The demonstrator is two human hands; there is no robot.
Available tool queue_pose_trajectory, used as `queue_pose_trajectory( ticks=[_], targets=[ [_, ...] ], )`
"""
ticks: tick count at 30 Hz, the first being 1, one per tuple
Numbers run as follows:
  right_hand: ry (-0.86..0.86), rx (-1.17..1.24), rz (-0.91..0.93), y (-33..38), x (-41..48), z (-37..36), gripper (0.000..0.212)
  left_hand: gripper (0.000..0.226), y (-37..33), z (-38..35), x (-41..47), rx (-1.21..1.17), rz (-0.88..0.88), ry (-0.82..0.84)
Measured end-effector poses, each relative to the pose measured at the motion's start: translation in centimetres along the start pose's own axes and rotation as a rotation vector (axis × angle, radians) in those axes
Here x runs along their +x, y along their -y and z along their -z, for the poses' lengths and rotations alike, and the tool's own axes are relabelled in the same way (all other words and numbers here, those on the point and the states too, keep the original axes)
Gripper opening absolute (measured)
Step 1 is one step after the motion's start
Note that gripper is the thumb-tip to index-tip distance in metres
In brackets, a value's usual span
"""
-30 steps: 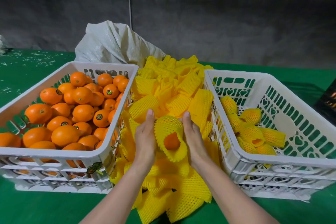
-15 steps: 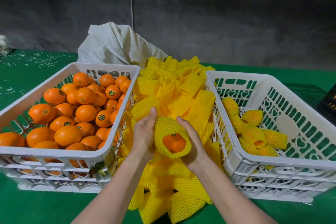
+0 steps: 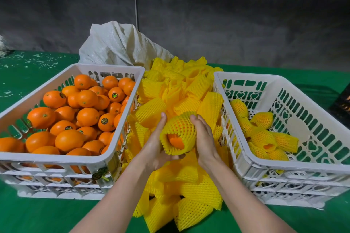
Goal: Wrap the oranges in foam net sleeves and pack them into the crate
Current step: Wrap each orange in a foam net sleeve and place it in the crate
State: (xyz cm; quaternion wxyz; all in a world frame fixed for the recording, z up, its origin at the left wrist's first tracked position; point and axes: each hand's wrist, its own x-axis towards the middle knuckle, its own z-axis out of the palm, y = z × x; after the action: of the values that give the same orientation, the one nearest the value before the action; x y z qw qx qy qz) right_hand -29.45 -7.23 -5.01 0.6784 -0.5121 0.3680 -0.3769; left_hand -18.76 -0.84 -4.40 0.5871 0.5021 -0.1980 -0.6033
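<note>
Currently I hold one orange [image 3: 176,141] between both hands above the loose pile of foam net sleeves [image 3: 189,185], which lies along the middle of the green bench [image 3: 37,213] between the two crates. A yellow sleeve [image 3: 180,128] covers most of the fruit; only its near end shows through the open mouth of the net.

My left hand [image 3: 156,149] cups the orange from the left and from below, fingers curled under it and pressed close together, thumb extended up along the sleeve. My right hand [image 3: 205,138] is flattened against the right side, fingers together and laid along the net. I judge this two-sided clasp keeps the fruit from turning while the net is drawn over it: the foam is stretchy and grips the peel, so it needs support on both sides.

The supply crate [image 3: 106,159] stands toward the left edge of the bench, heaped with bare oranges [image 3: 87,115], beside my left hand for picking. The packing crate [image 3: 251,162] stands toward the right edge, beside my right hand for placing. It holds a small cluster of wrapped oranges [image 3: 265,134] against its left wall, with most of its floor bare. A white woven sack [image 3: 121,45] is slumped behind the pile at the far edge.

I judge the wrapping step nearly complete; the task as a whole is at an early stage.
</note>
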Motion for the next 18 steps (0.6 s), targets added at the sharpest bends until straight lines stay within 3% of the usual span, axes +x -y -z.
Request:
queue_pose_trajectory(
  ticks=[2,4,8,18],
  targets=[
    [-0.003,-0.142,0.137,0.1,0.0,0.2,0.049,0.066,0.0,-0.3,0.1,-0.110,0.045,0.073],
    [-0.004,-0.227,0.305,0.7,-0.5,0.0,0.023,0.059,0.1,-0.5,0.2,-0.188,0.027,0.102],
    [-0.045,-0.267,0.435,1.4,-0.9,-0.1,0.047,0.045,0.2,-0.5,0.0,-0.251,0.010,0.145],
    [0.087,-0.284,0.551,1.5,-0.5,1.0,0.042,0.049,-1.3,-0.6,-0.6,-0.015,0.081,0.165]
  ],
)
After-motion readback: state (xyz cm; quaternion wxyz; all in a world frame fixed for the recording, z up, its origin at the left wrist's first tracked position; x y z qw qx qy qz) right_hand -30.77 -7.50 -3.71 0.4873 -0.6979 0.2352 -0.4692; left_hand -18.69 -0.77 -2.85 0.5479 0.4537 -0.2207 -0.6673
